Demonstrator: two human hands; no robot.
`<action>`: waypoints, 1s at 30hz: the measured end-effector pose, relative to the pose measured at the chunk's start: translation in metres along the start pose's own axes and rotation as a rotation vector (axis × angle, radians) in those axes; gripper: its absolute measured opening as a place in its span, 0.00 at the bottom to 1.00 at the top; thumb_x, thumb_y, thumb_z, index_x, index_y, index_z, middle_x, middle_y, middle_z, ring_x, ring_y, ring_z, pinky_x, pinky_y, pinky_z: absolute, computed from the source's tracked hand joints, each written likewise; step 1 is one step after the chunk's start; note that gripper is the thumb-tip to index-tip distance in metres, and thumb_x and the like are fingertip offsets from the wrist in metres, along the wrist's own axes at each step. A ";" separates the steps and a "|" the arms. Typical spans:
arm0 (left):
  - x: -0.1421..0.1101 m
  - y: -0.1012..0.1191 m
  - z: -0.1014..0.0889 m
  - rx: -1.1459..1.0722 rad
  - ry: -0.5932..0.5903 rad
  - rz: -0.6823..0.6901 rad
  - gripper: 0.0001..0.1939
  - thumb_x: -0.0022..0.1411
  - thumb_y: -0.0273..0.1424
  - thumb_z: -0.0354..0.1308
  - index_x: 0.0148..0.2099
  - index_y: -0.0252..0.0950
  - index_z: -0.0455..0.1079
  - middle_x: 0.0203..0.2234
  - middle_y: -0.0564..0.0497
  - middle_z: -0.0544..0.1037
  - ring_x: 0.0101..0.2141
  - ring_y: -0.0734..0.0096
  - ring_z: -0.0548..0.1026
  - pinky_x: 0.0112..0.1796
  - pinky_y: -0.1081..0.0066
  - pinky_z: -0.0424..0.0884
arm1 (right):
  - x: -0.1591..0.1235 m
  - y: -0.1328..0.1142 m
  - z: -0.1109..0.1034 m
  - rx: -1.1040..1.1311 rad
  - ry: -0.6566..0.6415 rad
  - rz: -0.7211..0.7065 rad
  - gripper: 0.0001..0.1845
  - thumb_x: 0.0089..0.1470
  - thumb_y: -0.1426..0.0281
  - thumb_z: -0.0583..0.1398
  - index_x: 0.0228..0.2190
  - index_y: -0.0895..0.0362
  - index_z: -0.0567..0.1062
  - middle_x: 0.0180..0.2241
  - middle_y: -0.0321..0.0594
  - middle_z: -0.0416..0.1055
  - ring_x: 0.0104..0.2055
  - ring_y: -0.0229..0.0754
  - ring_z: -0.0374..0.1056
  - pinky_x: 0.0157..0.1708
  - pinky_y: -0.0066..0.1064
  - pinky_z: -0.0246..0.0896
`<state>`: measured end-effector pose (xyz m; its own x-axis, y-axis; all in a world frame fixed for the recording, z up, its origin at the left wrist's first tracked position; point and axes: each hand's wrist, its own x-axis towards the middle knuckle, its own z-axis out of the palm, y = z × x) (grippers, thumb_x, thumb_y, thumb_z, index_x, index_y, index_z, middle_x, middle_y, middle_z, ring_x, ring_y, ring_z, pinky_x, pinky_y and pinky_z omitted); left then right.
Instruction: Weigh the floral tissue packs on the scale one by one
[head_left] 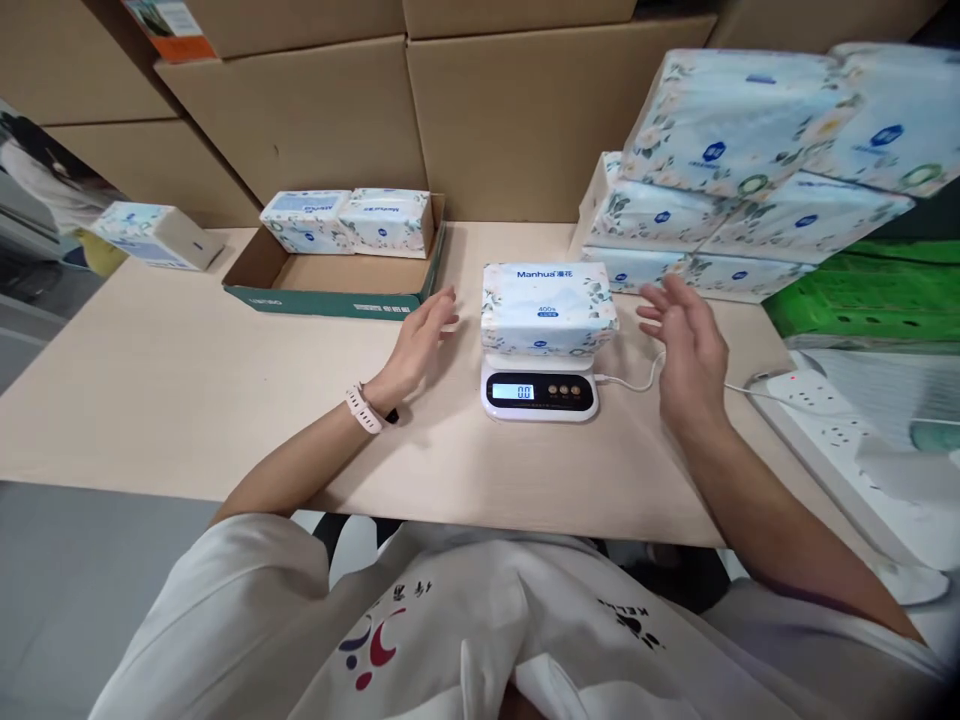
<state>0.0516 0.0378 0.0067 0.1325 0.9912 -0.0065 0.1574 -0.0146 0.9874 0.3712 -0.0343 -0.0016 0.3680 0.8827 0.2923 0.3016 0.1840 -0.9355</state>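
A pack of tissues in pale blue floral wrap rests on a white digital scale, whose display reads 0.0. To the left of the pack is my left hand, fingers stretched and apart from it, holding nothing. On the other side my right hand is held up with its fingers spread, also free of the pack. Beyond my left hand lies a shallow green and brown carton with two tissue packs along its back.
More tissue packs are stacked at the back right, near green packages. A single pack sits at the far left. Cardboard boxes line the back. A white cable runs from the scale towards a power strip.
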 end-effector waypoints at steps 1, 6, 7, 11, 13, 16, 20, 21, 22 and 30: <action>-0.001 -0.010 0.000 -0.041 0.057 -0.009 0.34 0.70 0.57 0.58 0.66 0.39 0.75 0.70 0.39 0.74 0.60 0.49 0.80 0.58 0.54 0.78 | -0.005 0.005 0.000 -0.018 0.055 -0.075 0.36 0.68 0.42 0.58 0.68 0.47 0.73 0.67 0.47 0.76 0.64 0.51 0.76 0.70 0.60 0.67; 0.000 -0.040 0.004 -0.182 0.152 -0.027 0.23 0.68 0.49 0.60 0.56 0.40 0.78 0.63 0.42 0.80 0.55 0.58 0.82 0.64 0.55 0.75 | -0.017 0.019 0.002 -0.071 0.053 -0.214 0.34 0.72 0.45 0.53 0.70 0.44 0.69 0.69 0.46 0.73 0.68 0.51 0.73 0.73 0.61 0.61; 0.001 -0.042 0.005 -0.197 0.152 -0.030 0.21 0.68 0.48 0.61 0.55 0.40 0.79 0.62 0.42 0.81 0.54 0.59 0.82 0.64 0.55 0.75 | -0.017 0.021 0.001 -0.073 0.038 -0.222 0.34 0.72 0.44 0.52 0.71 0.43 0.69 0.69 0.45 0.72 0.68 0.51 0.73 0.74 0.62 0.60; 0.003 -0.042 0.004 -0.224 0.162 -0.034 0.16 0.68 0.44 0.62 0.52 0.41 0.79 0.59 0.44 0.82 0.51 0.61 0.82 0.61 0.57 0.77 | -0.018 0.022 0.001 -0.041 -0.013 -0.306 0.32 0.73 0.46 0.51 0.71 0.41 0.68 0.70 0.42 0.72 0.71 0.52 0.71 0.74 0.62 0.61; 0.004 -0.044 0.004 -0.228 0.171 -0.032 0.14 0.68 0.41 0.62 0.51 0.42 0.79 0.57 0.45 0.83 0.49 0.63 0.82 0.60 0.59 0.77 | -0.021 0.017 0.002 -0.020 -0.021 -0.302 0.30 0.74 0.49 0.51 0.71 0.40 0.69 0.70 0.41 0.72 0.73 0.51 0.69 0.75 0.59 0.60; 0.005 -0.047 0.004 -0.212 0.181 -0.025 0.12 0.68 0.38 0.62 0.50 0.42 0.79 0.56 0.45 0.83 0.48 0.65 0.83 0.59 0.60 0.77 | -0.026 0.006 0.005 -0.010 -0.009 -0.236 0.29 0.76 0.51 0.49 0.70 0.41 0.70 0.70 0.42 0.72 0.73 0.49 0.68 0.77 0.54 0.57; 0.006 -0.048 0.004 -0.170 0.163 -0.014 0.11 0.69 0.36 0.60 0.51 0.42 0.78 0.56 0.46 0.83 0.49 0.66 0.83 0.59 0.61 0.77 | -0.028 -0.004 0.007 -0.022 0.008 -0.224 0.31 0.75 0.48 0.48 0.69 0.43 0.71 0.69 0.43 0.72 0.73 0.52 0.68 0.77 0.56 0.56; 0.006 -0.048 0.004 -0.168 0.161 -0.016 0.11 0.69 0.36 0.60 0.51 0.42 0.78 0.55 0.46 0.83 0.49 0.66 0.83 0.59 0.62 0.77 | -0.028 -0.005 0.007 -0.025 0.011 -0.221 0.31 0.75 0.47 0.48 0.69 0.43 0.71 0.69 0.43 0.72 0.73 0.53 0.68 0.77 0.57 0.56; 0.006 -0.048 0.004 -0.166 0.160 -0.016 0.11 0.69 0.36 0.60 0.51 0.41 0.78 0.55 0.46 0.83 0.49 0.66 0.83 0.59 0.62 0.77 | -0.028 -0.006 0.007 -0.028 0.013 -0.217 0.32 0.74 0.46 0.48 0.69 0.43 0.71 0.70 0.43 0.72 0.74 0.54 0.67 0.77 0.58 0.56; 0.005 -0.046 0.003 -0.174 0.161 -0.007 0.11 0.70 0.35 0.59 0.51 0.41 0.78 0.56 0.45 0.83 0.49 0.65 0.83 0.60 0.59 0.77 | -0.030 -0.009 0.010 -0.022 0.029 -0.199 0.31 0.74 0.48 0.49 0.67 0.47 0.73 0.68 0.46 0.74 0.70 0.51 0.71 0.76 0.53 0.59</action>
<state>0.0484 0.0428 -0.0394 -0.0279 0.9996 -0.0016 -0.0148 0.0012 0.9999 0.3486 -0.0579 -0.0044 0.3248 0.8169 0.4766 0.3896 0.3437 -0.8545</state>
